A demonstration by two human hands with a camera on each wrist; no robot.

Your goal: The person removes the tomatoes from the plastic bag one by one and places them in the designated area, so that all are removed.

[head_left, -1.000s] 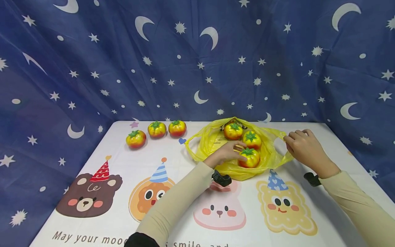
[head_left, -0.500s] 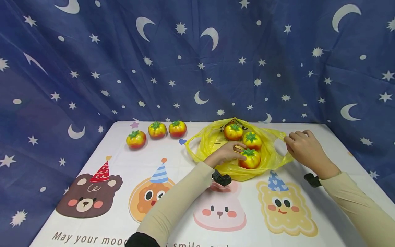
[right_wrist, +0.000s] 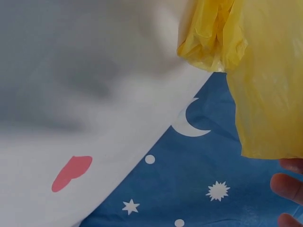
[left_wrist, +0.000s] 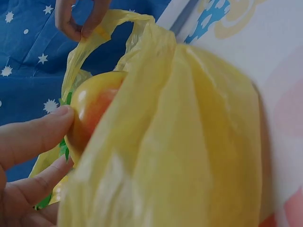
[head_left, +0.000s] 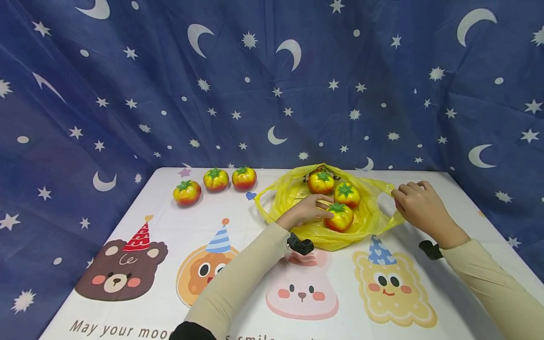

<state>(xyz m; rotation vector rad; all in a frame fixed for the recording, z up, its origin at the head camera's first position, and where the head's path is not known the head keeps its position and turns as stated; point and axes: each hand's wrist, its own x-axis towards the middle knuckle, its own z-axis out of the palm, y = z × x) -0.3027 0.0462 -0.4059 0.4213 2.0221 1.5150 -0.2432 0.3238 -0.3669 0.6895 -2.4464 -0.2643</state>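
Observation:
A yellow plastic bag [head_left: 325, 239] lies spread with its mouth wide on the table, with three yellow-red tomatoes in it. My left hand [head_left: 306, 210] reaches into the bag and pinches the nearest tomato [head_left: 341, 220]; the left wrist view has thumb and finger against this tomato [left_wrist: 90, 106], partly behind the bag's side. Beyond it sit a second tomato [head_left: 351, 197] and a third tomato [head_left: 319, 185]. On the right, my right hand [head_left: 418, 208] grips the bag's handle and pulls it outward. Only fingertips [right_wrist: 286, 187] of that hand appear in the right wrist view, beside the yellow plastic.
Three more tomatoes stand at the back left: one tomato [head_left: 187, 194], another tomato [head_left: 216, 181] and a third tomato [head_left: 244, 180]. The white tablecloth [head_left: 144, 321] carries cartoon prints. Behind the table hangs a blue curtain [head_left: 238, 137] with moons and stars.
My left hand and the nearest tomato have shifted slightly to the left inside the bag. The right hand keeps holding the handle at the same place.

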